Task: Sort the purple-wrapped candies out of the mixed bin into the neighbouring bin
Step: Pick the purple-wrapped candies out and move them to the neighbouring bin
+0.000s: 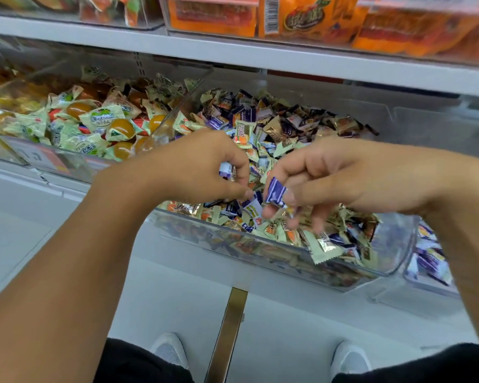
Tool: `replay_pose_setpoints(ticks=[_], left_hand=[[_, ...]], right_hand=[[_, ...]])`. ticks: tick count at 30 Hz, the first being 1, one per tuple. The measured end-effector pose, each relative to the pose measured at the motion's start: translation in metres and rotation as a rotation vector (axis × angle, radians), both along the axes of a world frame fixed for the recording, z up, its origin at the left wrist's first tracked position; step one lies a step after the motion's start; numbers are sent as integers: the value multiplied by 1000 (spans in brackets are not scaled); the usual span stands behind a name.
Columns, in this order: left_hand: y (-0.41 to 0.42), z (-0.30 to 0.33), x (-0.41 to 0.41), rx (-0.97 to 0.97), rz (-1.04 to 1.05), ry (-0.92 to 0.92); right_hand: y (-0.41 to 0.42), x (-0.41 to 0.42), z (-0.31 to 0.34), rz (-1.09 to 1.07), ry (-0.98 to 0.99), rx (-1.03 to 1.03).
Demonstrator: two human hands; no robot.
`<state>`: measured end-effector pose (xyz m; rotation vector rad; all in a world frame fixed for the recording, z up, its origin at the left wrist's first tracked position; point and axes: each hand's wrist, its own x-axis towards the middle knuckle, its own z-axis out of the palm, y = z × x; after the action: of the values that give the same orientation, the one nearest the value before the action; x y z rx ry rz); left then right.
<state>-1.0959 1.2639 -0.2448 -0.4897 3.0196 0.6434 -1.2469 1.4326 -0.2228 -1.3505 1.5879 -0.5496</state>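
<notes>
from the head view we are in the picking step, both hands over the mixed bin, the clear tub in the middle of the shelf run. our right hand hovers above the near part of that bin, and its grip is pinched on a purple-wrapped candy, thumb and forefinger curled round it, the wrapper clear of the heap below. our left hand sits just left of the right one, over the bin's near-left corner; its fingers are curled and a bit of purple-and-white wrapper shows inside them, so we judge that grip is closed on a gathered candy or more, though how many we cannot tell.

many more purple wrappers lie among the green and gold ones toward the back of the mixed bin, so we reckon the sorting is far from finished. the neighbouring bin stands just right of the mixed bin, partly hidden by our right forearm, with purple candies already lying in it.

the next move, as we judge it, calls for carrying the pinched candy rightward over the wall between the bins and loosening the grip there, taking care not to drag green wrappers along. left of the mixed bin stands a bin of green-wrapped sweets.
</notes>
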Motion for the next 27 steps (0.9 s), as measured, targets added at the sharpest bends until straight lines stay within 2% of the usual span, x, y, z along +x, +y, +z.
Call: replay_pose_setpoints(ticks=[4, 6, 9, 15, 17, 18, 20, 21, 23, 27], left_hand=[[-1, -3, -6, 25, -5, -9], [0, -3, -8, 56, -8, -10], [5, -7, -12, 105, -48, -26], [7, -14, -13, 116, -50, -66], [8, -13, -13, 73, -50, -57], [9, -12, -14, 45, -47, -46], [10, -11, -17, -1, -28, -33], [11, -12, -18, -16, -23, -44], [14, -17, -22, -45, -35, -82], [19, -27, -32, -103, -53, -146]], right_hand=[[9, 17, -15, 121, 435, -68], [15, 18, -15, 118, 580, -10], [22, 14, -12, 97, 605, 83], [31, -5, -13, 77, 631, 120], [31, -7, -6, 59, 520, 64], [30, -6, -2, 0, 391, -3], [19, -5, 2, -203, 169, -149], [11, -5, 0, -300, 167, -217], [-6, 1, -10, -368, 334, -309], [-21, 16, -35, -221, 723, -266]])
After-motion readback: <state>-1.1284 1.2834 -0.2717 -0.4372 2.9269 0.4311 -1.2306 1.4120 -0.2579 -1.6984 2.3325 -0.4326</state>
